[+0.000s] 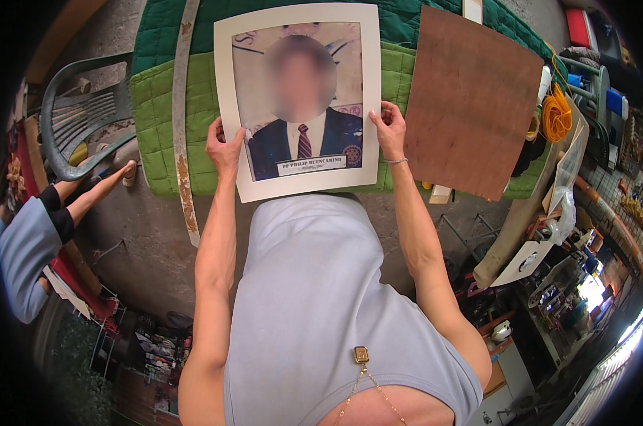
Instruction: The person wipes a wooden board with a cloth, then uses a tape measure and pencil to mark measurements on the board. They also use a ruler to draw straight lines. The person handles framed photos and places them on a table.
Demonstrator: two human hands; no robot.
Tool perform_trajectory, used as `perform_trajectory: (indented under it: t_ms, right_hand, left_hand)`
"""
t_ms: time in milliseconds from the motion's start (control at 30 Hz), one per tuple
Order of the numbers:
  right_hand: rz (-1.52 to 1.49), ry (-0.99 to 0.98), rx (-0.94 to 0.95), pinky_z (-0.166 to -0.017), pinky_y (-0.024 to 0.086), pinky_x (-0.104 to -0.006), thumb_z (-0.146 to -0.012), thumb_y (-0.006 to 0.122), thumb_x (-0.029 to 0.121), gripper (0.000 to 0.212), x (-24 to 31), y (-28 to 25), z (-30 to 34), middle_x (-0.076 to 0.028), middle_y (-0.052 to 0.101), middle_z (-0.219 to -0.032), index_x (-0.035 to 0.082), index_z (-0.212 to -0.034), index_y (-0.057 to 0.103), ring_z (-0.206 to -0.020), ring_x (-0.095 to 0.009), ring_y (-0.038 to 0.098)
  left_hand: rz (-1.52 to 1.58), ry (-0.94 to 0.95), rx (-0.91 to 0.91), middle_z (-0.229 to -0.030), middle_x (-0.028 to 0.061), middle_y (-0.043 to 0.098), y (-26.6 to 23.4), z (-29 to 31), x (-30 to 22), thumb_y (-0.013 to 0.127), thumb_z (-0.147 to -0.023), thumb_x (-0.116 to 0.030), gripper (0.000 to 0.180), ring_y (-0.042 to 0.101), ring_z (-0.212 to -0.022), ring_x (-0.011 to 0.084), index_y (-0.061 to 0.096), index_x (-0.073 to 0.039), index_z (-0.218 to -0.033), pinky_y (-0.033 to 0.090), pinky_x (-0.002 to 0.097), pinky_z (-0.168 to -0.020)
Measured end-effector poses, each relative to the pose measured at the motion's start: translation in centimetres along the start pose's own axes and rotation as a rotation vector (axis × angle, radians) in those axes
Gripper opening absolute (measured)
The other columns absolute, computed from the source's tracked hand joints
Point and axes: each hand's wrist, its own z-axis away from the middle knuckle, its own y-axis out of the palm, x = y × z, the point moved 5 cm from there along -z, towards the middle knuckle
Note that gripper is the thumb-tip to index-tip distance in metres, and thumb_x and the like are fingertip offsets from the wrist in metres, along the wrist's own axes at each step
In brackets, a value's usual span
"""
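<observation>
A portrait photo in a white mat [225, 92] is held up in front of me, over the near edge of a table with green quilted cloth [161, 128]. It shows someone in a dark suit and striped tie, with a printed label strip along the bottom. My left hand [224, 147] grips its left border, thumb on the front. On the opposite border my right hand [390, 131] pinches the mat, its thumb also in front and the other fingers partly hidden.
A flat brown board [471, 106] lies right of the photo. Left of it runs a long worn metal strip [181, 113]. Beyond are a dark plastic chair [87, 117] and a seated person in blue [30, 255]. Orange cord [557, 117] is coiled at the right edge.
</observation>
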Motion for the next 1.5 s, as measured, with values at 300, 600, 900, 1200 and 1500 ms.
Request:
perform_trajectory:
  t_ms: [300, 600, 900, 1200, 1500]
  right_hand:
    - [0.094, -0.019, -0.055, -0.058, 0.044, -0.0221, -0.081, 0.075, 0.015, 0.033, 0.5, 0.2, 0.2, 0.003, 0.055, -0.070, 0.001, -0.109, 0.063, -0.063, -0.006, 0.049]
    - [0.185, -0.033, -0.074, -0.058, 0.045, -0.0247, -0.081, 0.074, 0.018, 0.035, 1.3, 0.2, 0.5, 0.001, 0.054, -0.069, 0.001, -0.110, 0.063, -0.062, -0.008, 0.049]
    - [0.179, -0.026, -0.070, -0.057, 0.043, -0.0245, -0.080, 0.074, 0.018, 0.035, 1.2, 0.1, 0.4, 0.002, 0.052, -0.069, 0.001, -0.109, 0.063, -0.061, -0.008, 0.047]
    - [0.144, -0.006, -0.064, -0.055, 0.041, -0.0232, -0.080, 0.075, 0.016, 0.033, 1.0, 0.2, 0.3, 0.003, 0.051, -0.067, 0.002, -0.107, 0.064, -0.060, -0.006, 0.045]
    - [0.108, -0.031, -0.052, -0.055, 0.040, -0.0220, -0.081, 0.075, 0.016, 0.032, 0.8, 0.2, 0.2, 0.004, 0.051, -0.067, 0.002, -0.107, 0.064, -0.060, -0.006, 0.045]
  left_hand:
    - [-0.230, 0.070, -0.071, -0.083, 0.0027, 0.063, -0.2, 0.2, -1.1, 0.083, -0.062, -0.022, 0.057, 0.058, -0.067, 0.0156, 0.066, -0.009, -0.114, 0.049, 0.0310, -0.064]
    - [-0.387, 0.095, -0.093, -0.084, 0.0017, 0.060, -0.2, 0.3, -1.6, 0.081, -0.061, -0.029, 0.058, 0.057, -0.069, 0.0181, 0.067, -0.012, -0.115, 0.049, 0.0341, -0.065]
    - [-0.384, 0.083, -0.089, -0.085, 0.0011, 0.060, -0.2, 0.3, -1.6, 0.081, -0.061, -0.029, 0.058, 0.056, -0.068, 0.0175, 0.068, -0.013, -0.115, 0.049, 0.0337, -0.065]
    - [-0.412, 0.075, -0.098, -0.086, 0.0002, 0.059, -0.2, 0.5, -1.8, 0.081, -0.061, -0.030, 0.057, 0.056, -0.069, 0.0166, 0.068, -0.014, -0.115, 0.049, 0.0339, -0.065]
    - [-0.305, 0.166, -0.133, -0.084, 0.0008, 0.059, -0.4, 0.8, -1.8, 0.084, -0.061, -0.023, 0.057, 0.056, -0.067, 0.0163, 0.068, -0.013, -0.115, 0.049, 0.0312, -0.062]
